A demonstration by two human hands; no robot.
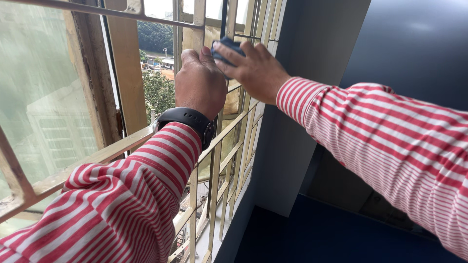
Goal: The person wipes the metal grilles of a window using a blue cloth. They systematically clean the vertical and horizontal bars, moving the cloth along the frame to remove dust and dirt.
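Two striped sleeves (122,204) fill the lower frame, reaching up toward the window grille (229,146). Just above centre, the left hand (199,82) is clenched around an upright bar. Beside it, the right hand (256,68) presses a small blue cloth (225,48) against the grille, fingers spread over it. It looks soft, light and easily bunched, best gripped by a gathered fold.

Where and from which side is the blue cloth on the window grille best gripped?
Grip the blue cloth at its exposed upper-left fold, coming from the room side. The right hand presses it flat against the window grille, so the bars block the back. The left hand grasps a bar just beside it, so approach from above.
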